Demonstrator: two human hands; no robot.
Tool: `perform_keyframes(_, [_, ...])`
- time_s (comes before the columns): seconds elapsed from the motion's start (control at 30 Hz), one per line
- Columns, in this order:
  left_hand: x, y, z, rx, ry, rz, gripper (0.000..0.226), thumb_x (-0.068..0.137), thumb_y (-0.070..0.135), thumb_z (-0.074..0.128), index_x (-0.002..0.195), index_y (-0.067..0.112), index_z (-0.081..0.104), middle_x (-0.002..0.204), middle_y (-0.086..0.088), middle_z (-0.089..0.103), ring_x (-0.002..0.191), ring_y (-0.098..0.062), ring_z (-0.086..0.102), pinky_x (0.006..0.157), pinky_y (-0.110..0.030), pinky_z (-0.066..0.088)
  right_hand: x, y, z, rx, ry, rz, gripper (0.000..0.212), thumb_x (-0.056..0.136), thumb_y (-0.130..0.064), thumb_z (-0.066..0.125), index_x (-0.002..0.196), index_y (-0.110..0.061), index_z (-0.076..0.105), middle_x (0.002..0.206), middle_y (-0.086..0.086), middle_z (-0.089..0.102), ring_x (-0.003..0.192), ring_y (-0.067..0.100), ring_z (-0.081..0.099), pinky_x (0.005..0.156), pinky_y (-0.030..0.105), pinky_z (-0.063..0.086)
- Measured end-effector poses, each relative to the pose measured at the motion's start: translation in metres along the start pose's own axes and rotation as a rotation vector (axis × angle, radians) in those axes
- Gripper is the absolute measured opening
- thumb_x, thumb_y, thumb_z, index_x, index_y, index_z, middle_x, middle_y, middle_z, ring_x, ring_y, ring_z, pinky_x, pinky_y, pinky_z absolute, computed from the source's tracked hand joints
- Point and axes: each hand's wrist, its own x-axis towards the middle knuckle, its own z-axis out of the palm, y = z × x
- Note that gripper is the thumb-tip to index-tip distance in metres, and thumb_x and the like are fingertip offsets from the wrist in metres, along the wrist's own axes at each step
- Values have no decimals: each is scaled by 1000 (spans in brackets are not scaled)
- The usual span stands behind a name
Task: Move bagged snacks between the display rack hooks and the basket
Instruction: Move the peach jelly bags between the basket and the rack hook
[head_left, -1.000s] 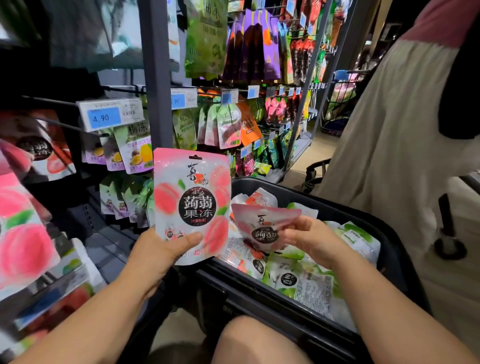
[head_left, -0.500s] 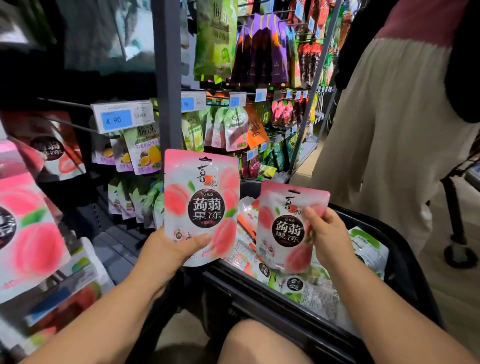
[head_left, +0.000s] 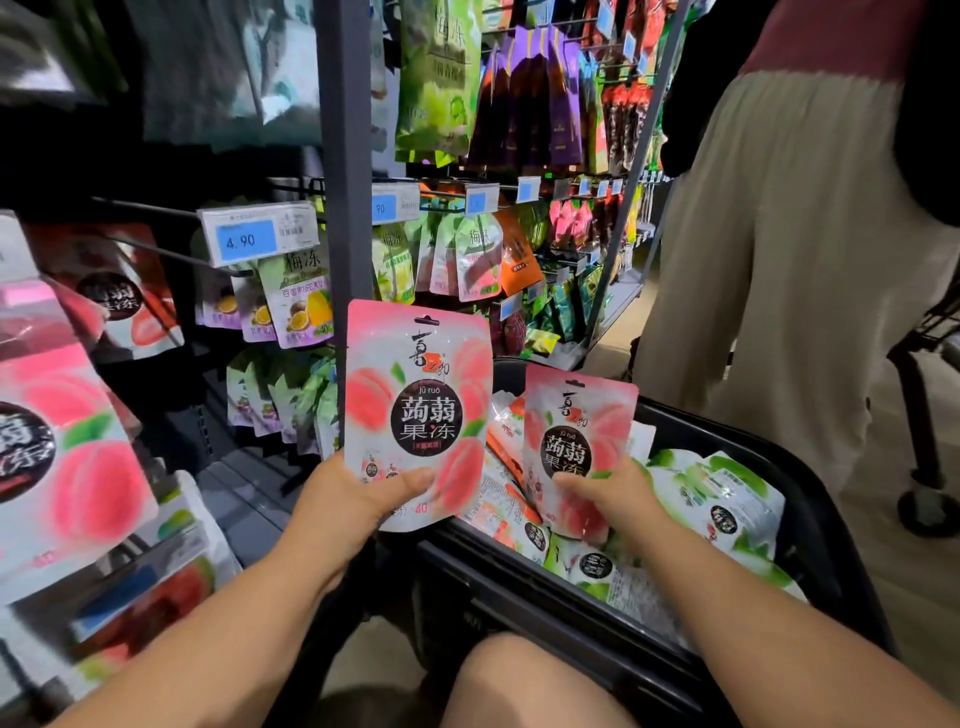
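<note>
Dim store aisle: a display rack (head_left: 545, 218) of hanging snack pouches filled the left and middle of my head view, with its grey post (head_left: 337, 156) upright straight ahead. A price tag (head_left: 257, 234) reading 4.90 sat at the end of a hook (head_left: 156, 252) just left of the post.

The left hand (head_left: 353, 499) held a peach jelly bag (head_left: 418, 410) upright in front of the post, thumb pressed across its lower front and fingers curled behind. The right hand (head_left: 618, 493) pinched a second peach bag (head_left: 576, 441) near its bottom, thumb on the front, holding it upright over the black basket (head_left: 753, 431). The two bags stood side by side. I could not tell whether they touched.

Loose pouches, green bags (head_left: 722, 499) among them, lay in the basket. More peach pouches (head_left: 67, 457) hung at far left. A person in beige trousers (head_left: 779, 260) stood beyond the basket on the right.
</note>
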Motion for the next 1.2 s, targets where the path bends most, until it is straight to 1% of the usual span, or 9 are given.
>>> perform_keyframes(0.27, [3, 7, -6, -42, 44, 11, 54, 56, 24, 87, 107, 17, 72, 103, -4, 76, 99, -26, 71, 95, -47, 53, -14, -18, -13, 246, 116, -53, 31, 73, -18, 85, 65, -10, 56, 61, 4, 65, 60, 17, 63, 58, 28, 42])
perform_keyframes(0.4, [0, 30, -13, -76, 73, 25, 38, 72, -1, 81, 107, 10, 71, 99, -8, 76, 94, -24, 72, 77, -29, 59, -24, -45, -15, 377, 2, -162, 22, 71, -10, 83, 82, 0, 66, 53, 8, 64, 44, 17, 59, 50, 27, 45])
perform_keyframes(0.57, [-8, 58, -45, 18, 104, 70, 49, 55, 30, 88, 101, 24, 74, 101, -5, 76, 97, -23, 71, 94, -41, 52, -42, -95, 14, 478, -222, -285, 33, 66, 2, 82, 93, -5, 64, 61, 4, 66, 50, 18, 60, 49, 27, 46])
perform_keyframes(0.63, [-20, 65, -60, 115, 117, 90, 48, 54, 37, 90, 99, 33, 73, 99, -6, 75, 91, -20, 70, 90, -40, 52, -51, -111, 29, 501, -311, -316, 32, 63, 1, 81, 88, -8, 64, 61, 9, 64, 48, 23, 58, 50, 29, 45])
perform_keyframes(0.73, [-46, 72, -88, 234, 201, 101, 42, 60, 40, 91, 86, 16, 69, 66, 4, 67, 60, -13, 60, 66, -33, 48, -63, -128, 58, 515, -405, -321, 32, 62, -6, 80, 88, -9, 60, 56, 6, 61, 40, 17, 54, 41, 23, 40])
perform_keyframes(0.87, [-84, 74, -132, 291, 355, 120, 63, 39, 65, 84, 83, 22, 69, 68, 7, 70, 61, -8, 59, 64, -31, 47, -73, -145, 101, 545, -508, -292, 54, 53, -10, 83, 103, -5, 66, 81, 9, 75, 67, 24, 69, 64, 34, 52])
perform_keyframes(0.97, [-113, 68, -154, 215, 430, 90, 37, 50, 45, 90, 70, 24, 68, 52, 12, 57, 46, -1, 46, 49, -17, 37, -88, -155, 133, 590, -617, -262, 49, 56, 2, 79, 103, -2, 65, 86, 13, 76, 73, 25, 73, 59, 31, 57])
perform_keyframes(1.1, [-147, 54, -183, 159, 513, 79, 61, 46, 38, 87, 100, 16, 71, 92, 2, 77, 81, -13, 70, 74, -28, 53, -105, -162, 171, 549, -678, -249, 45, 57, -11, 77, 100, -5, 68, 92, 15, 76, 81, 30, 72, 65, 32, 58])
perform_keyframes(1.2, [-165, 50, -198, 138, 583, 42, 43, 58, 18, 90, 96, 12, 70, 78, 4, 76, 67, -5, 69, 62, -17, 52, -116, -167, 193, 516, -731, -229, 47, 58, -14, 78, 103, -4, 66, 91, 14, 76, 79, 26, 74, 66, 33, 58])
